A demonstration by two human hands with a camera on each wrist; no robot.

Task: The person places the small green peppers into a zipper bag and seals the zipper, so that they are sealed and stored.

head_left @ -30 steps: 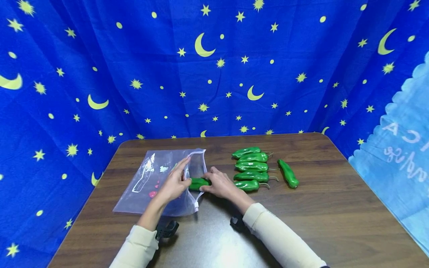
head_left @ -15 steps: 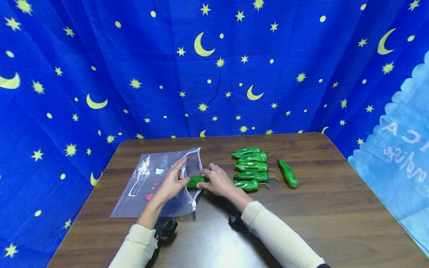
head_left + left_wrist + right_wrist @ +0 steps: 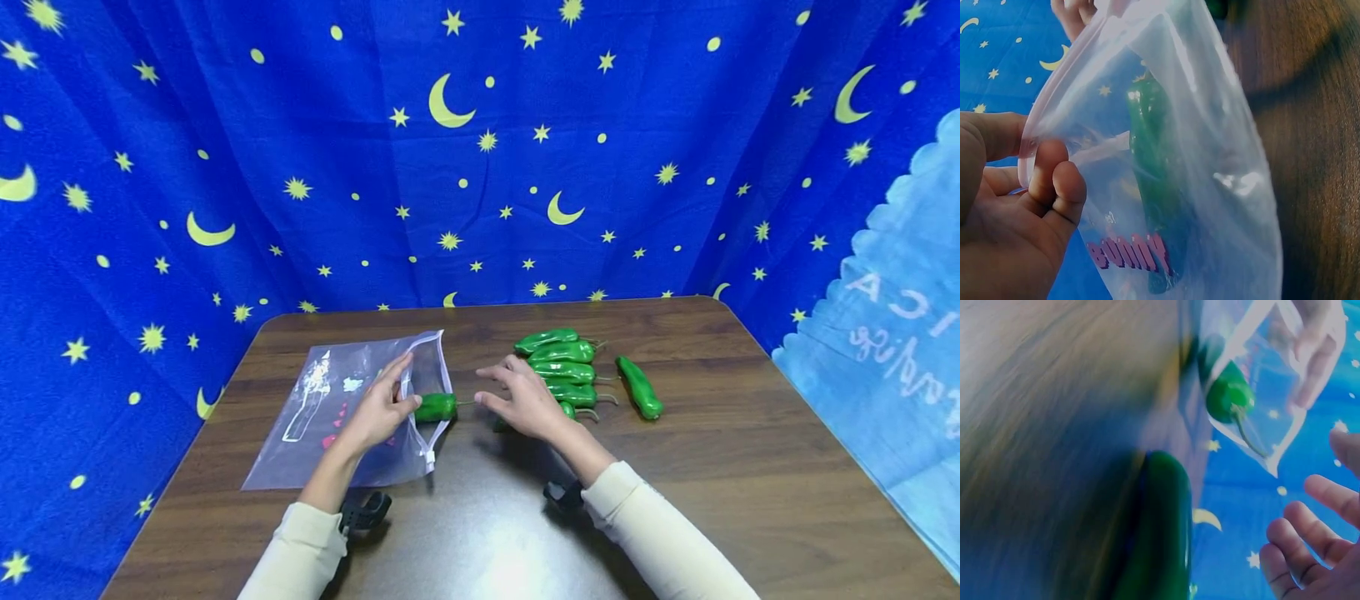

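Observation:
A clear zip bag [image 3: 300, 442] lies on the left of the table, its mouth spread toward the right. My left hand [image 3: 377, 417] pinches the upper edge of that mouth; the left wrist view shows thumb and fingers on the bag's rim. One green pepper [image 3: 437, 407] lies in the mouth, stem pointing out. Through the film the left wrist view also shows a long green pepper [image 3: 1154, 150]. My right hand [image 3: 525, 400] hovers with spread fingers, holding nothing, beside the row of green peppers [image 3: 562, 372]. Part of the nearest pepper is hidden beneath it.
A single green pepper [image 3: 640, 388] lies apart, right of the row. A blue curtain [image 3: 480, 167] with moons and stars stands behind the wooden table [image 3: 712, 483]. A light-blue cloth [image 3: 900, 317] hangs at the right.
My right hand has let go of the pepper in the bag's mouth and moved right to the row. The bag and my left hand have shifted slightly left.

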